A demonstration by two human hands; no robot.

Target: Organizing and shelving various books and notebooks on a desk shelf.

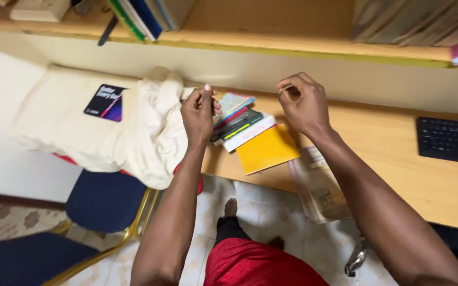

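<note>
My left hand is raised over the left part of the wooden desk, its fingers pinched on something thin and small that I cannot make out. My right hand hovers to the right of it with fingers curled and thumb against forefinger, perhaps pinching a fine thread. Below and between the hands lies a stack of books with a yellow folder at its near side. A cream cloth bag with a dark printed patch lies left of my left hand.
A clear plastic bag with papers hangs over the desk's front edge. A black keyboard sits at the right. A shelf above holds books. A blue chair with gold frame stands below left on the tiled floor.
</note>
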